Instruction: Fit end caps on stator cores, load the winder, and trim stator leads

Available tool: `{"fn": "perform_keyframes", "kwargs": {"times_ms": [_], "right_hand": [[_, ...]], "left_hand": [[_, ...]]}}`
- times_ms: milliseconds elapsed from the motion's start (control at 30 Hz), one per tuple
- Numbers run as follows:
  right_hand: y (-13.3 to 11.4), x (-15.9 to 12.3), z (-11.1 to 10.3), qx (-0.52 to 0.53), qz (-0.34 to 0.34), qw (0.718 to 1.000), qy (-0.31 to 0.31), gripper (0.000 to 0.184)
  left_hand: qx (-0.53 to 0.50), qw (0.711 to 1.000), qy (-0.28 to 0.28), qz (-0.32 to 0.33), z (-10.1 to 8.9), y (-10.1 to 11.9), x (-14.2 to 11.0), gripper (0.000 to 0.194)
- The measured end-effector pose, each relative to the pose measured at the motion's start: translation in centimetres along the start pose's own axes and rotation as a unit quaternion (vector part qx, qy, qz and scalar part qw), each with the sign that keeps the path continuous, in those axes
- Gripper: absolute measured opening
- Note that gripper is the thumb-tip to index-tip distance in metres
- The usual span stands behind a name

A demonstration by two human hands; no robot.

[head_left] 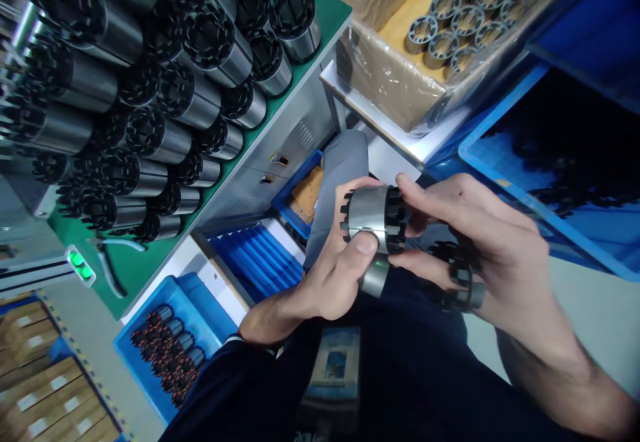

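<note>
Clearly, the left hand [333,269] pinches a steel core [366,210], its thumb pressed flat along the metal and its other fingers partly hidden behind. Black teeth ring both ends of the core, which lies on its side above the person's lap. The right hand [505,249] closes on the toothed end nearer to it, with fingertips above and below the black rim and the fingers curved apart from one another. Against that palm sits a black toothed piece [463,279], somewhat blurred. A second metal cylinder [375,275] shows just below the core, beside the left thumb; how it is held cannot be told.

Past the hands, a badge [334,362] hangs over the dark clothing. On the left, a green bench [320,2] bears crowded rows of larger toothed cores [195,99], with pliers [113,265] near its corner. Below the bench, a blue tray [210,315] holds small wound cores [167,355].

Beyond the knee, a plastic-lined box [385,79] holds bare metal rings [443,45], standing on end close together. To its right, a blue crate [555,235] contains a heap of black parts [565,155].
</note>
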State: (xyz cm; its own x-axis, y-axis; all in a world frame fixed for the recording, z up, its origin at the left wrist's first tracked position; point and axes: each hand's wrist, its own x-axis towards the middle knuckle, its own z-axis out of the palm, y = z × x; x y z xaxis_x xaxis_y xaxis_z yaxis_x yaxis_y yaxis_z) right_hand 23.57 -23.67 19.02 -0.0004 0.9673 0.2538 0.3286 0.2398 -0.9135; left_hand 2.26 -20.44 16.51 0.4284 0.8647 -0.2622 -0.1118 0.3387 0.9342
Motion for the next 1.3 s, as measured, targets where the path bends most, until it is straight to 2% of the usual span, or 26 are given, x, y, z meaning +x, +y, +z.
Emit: {"fn": "perform_keyframes", "kwargs": {"times_ms": [133, 267, 367, 433, 500, 567, 633, 700, 767, 867, 933, 1000, 1067, 1167, 1233, 1300], "right_hand": [[0.4, 0.1, -0.9, -0.031, -0.012, 0.999, -0.026, 0.070], [0.6, 0.0, -3.0, -0.087, 0.038, 0.995, -0.013, 0.044], [0.5, -0.3, -3.4, -0.071, 0.013, 0.997, -0.033, 0.039], [0.4, -0.6, -2.9, -0.022, 0.004, 1.000, -0.015, 0.044], [0.0, -0.9, -2.1, 0.042, 0.019, 0.998, 0.042, 0.043], [-0.7, -1.1, -1.5, 0.091, 0.041, 0.989, 0.105, 0.038], [-1.5, -1.2, -1.1, 0.099, 0.037, 0.985, 0.134, 0.045], [-2.0, -1.2, -0.7, 0.082, 0.033, 0.988, 0.125, 0.057], [-1.9, -1.3, 0.2, 0.050, 0.009, 0.991, 0.123, 0.063], [-0.9, -1.4, 2.5, 0.015, -0.062, 0.986, 0.153, 0.053], [-0.1, -1.4, 4.0, 0.031, -0.079, 0.982, 0.169, 0.046], [0.5, -1.2, 5.1, 0.057, -0.068, 0.982, 0.165, 0.041], [1.0, -0.9, 5.7, 0.078, -0.066, 0.980, 0.172, 0.042], [1.5, -0.6, 6.0, 0.098, -0.050, 0.980, 0.166, 0.035], [1.6, -0.4, 6.1, 0.125, -0.030, 0.982, 0.136, 0.030], [1.3, -0.2, 6.3, 0.174, 0.003, 0.978, 0.119, 0.039]], "left_hand": [[-0.094, 0.994, -0.057, -0.002, 0.1, -0.2, 0.3, 0.067], [-0.136, 0.990, -0.017, -0.026, 0.2, -0.2, 1.1, 0.069], [-0.108, 0.994, 0.029, 0.001, 0.3, 0.2, 1.8, 0.070], [-0.101, 0.993, 0.059, 0.030, 0.8, 0.7, 2.2, 0.079], [-0.089, 0.989, 0.110, 0.044, 1.5, 1.2, 2.6, 0.085], [-0.078, 0.979, 0.178, 0.057, 2.4, 1.5, 2.8, 0.079], [-0.088, 0.966, 0.230, 0.081, 3.1, 1.5, 2.9, 0.070], [-0.103, 0.956, 0.252, 0.106, 3.6, 1.1, 3.1, 0.071], [-0.100, 0.954, 0.261, 0.109, 3.8, 0.7, 3.4, 0.085], [-0.083, 0.956, 0.260, 0.109, 3.7, 0.5, 4.2, 0.102], [-0.108, 0.946, 0.258, 0.165, 3.7, 1.0, 4.8, 0.093], [-0.143, 0.923, 0.257, 0.249, 3.7, 1.7, 5.3, 0.066], [-0.146, 0.908, 0.257, 0.298, 3.6, 2.3, 5.5, 0.049], [-0.126, 0.904, 0.252, 0.322, 3.2, 2.8, 5.9, 0.047], [-0.132, 0.891, 0.256, 0.351, 3.0, 2.8, 6.2, 0.042], [-0.123, 0.877, 0.278, 0.372, 2.9, 2.6, 6.7, 0.041]]}}
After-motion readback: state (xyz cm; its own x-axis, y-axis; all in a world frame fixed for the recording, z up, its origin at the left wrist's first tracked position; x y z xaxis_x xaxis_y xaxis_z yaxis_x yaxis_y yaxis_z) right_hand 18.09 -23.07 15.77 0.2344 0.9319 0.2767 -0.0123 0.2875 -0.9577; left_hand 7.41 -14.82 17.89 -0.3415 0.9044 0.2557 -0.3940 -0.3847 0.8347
